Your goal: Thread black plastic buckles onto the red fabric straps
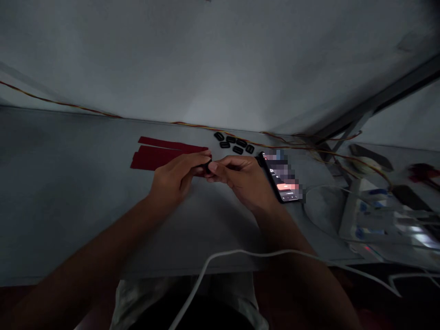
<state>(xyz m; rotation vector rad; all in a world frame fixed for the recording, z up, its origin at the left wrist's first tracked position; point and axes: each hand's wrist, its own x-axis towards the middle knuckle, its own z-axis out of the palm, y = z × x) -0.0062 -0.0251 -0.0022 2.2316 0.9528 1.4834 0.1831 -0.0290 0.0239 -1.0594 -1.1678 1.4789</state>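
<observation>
Close together over the middle of the grey table, my left hand (176, 175) and my right hand (242, 176) pinch a small black piece (208, 167) between their fingertips. Its shape is mostly covered by the fingers. Several flat red strips (151, 157) lie to the left, their right ends reaching up to and behind my left fingers. Beyond my right hand, several small black slotted buckles (238, 150) are scattered on the tabletop.
A lit phone (282, 176) lies right of my right hand. Twisted red and yellow wires (202, 126) run along the wall. A white cable (240, 251) crosses in front of my right forearm. A white box with blue parts (367, 211) stands at the right.
</observation>
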